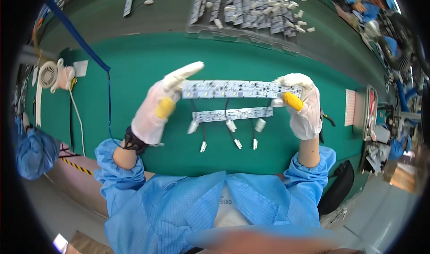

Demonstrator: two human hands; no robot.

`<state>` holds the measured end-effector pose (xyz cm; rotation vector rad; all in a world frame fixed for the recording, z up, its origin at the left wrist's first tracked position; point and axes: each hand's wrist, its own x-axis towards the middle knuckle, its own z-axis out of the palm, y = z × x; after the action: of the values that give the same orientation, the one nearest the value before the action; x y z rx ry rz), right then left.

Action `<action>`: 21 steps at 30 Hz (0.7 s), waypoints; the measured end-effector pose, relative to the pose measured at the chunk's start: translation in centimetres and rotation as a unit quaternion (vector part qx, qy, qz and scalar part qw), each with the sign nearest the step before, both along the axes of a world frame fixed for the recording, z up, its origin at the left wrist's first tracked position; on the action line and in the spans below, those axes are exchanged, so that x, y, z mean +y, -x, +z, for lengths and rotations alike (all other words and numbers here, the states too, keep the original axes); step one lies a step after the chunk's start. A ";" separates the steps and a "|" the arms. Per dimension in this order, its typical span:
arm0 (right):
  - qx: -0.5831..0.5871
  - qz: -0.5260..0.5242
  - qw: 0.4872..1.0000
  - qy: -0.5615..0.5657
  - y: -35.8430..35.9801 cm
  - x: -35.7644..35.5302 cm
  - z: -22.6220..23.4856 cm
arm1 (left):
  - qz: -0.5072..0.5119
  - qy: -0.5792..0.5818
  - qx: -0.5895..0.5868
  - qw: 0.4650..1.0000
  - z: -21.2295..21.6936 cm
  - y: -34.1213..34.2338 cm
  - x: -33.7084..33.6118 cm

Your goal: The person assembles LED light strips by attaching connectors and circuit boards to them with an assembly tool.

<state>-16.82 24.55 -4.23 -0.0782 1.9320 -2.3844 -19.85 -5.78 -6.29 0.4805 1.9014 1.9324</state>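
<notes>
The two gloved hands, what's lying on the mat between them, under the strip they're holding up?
In the head view, a second white LED strip lies on the green mat between the left hand and right hand, below the held strip, trailing short wires with white connectors.

Electronics assembly line: green mat (134, 66), LED strips (251, 7)

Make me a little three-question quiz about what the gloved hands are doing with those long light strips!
1. True or false: both the left hand and the right hand hold the upper strip.
2. Where is the lower strip? A) lying on the green mat B) in the tray C) on the fan
3. What colour are the thumb tips of the gloves?

Key: 1 true; 2 A; 3 yellow.
</notes>
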 end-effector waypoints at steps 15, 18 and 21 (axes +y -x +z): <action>0.015 0.000 0.996 -0.083 0.6 0.0 -0.1 | 0.133 0.031 0.289 0.948 -1.4 -0.7 -0.3; 0.027 0.040 0.991 -0.125 0.6 1.1 -0.3 | 0.143 0.022 0.237 0.961 -0.8 -0.8 -0.4; 0.071 0.026 0.985 -0.153 0.7 0.7 0.0 | 0.091 0.063 0.207 0.972 -0.4 -0.7 -1.0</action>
<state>-17.51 25.23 -4.26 -0.2834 2.3044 -2.0725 -19.13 -6.79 -6.65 0.7418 2.3866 1.9181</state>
